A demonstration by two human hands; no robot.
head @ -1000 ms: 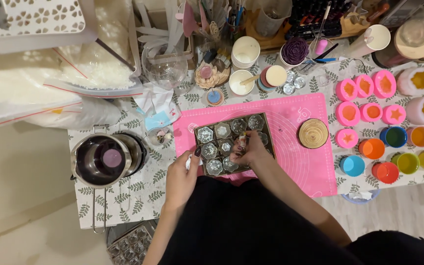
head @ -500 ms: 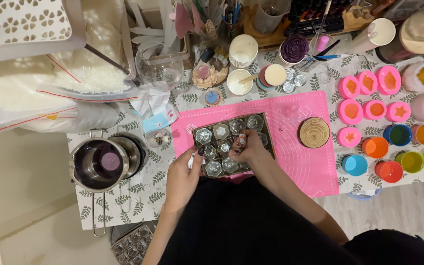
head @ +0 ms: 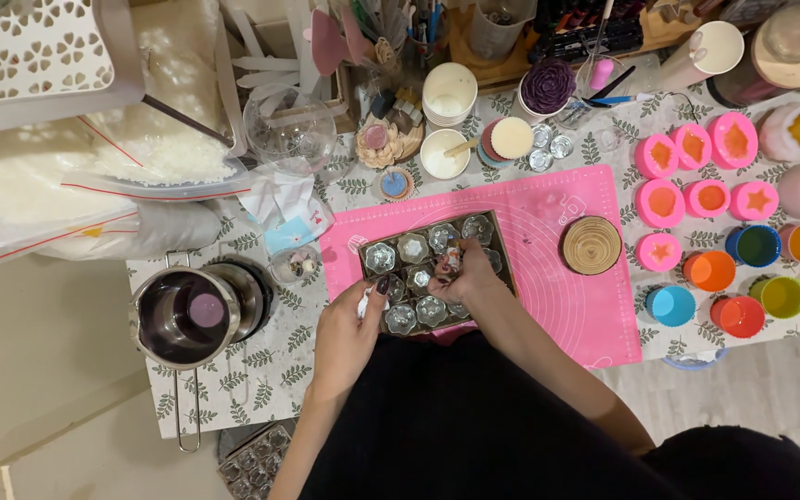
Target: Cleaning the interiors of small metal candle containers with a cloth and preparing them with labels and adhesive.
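- So, right hand [head: 463, 276]: fingers curled shut over the middle of the tray of small clear flower-shaped holders [head: 437, 270], pinching what looks like a small dark-and-light bit at the tips; too small to tell what it is.
- Left hand [head: 349, 319]: fingers bent, closed on a small white piece [head: 364, 298] (maybe tissue or a wick tab, can't tell), at the tray's near-left corner.
- Change vs half a sec ago: right hand is in nearly the same spot over the tray's centre, left hand sits a bit closer to the tray's corner. Small moves only, so I judge the work is fine fiddling w/ one holder, not moving on yet.
- Tray: brown, holds approx a dozen holders in rows, sits on the pink silicone mat [head: 548, 268], near its left half.
- On the mat, right of the tray: a round wooden lid [head: 592, 244].
- Left of the mat: a steel melting pot [head: 185, 318] w/ a purple disc inside, handle toward the table's near edge.
- Right side: pink moulds [head: 693, 146] w/ orange fill, then coloured silicone cups [head: 711, 270].
- Far side: white cups, a purple flower candle [head: 548, 85], tool jars.
- Surface: table w/ a leaf-print cloth [head: 261, 370]; bag of white flakes [head: 94, 181] far left; pale floor beyond.
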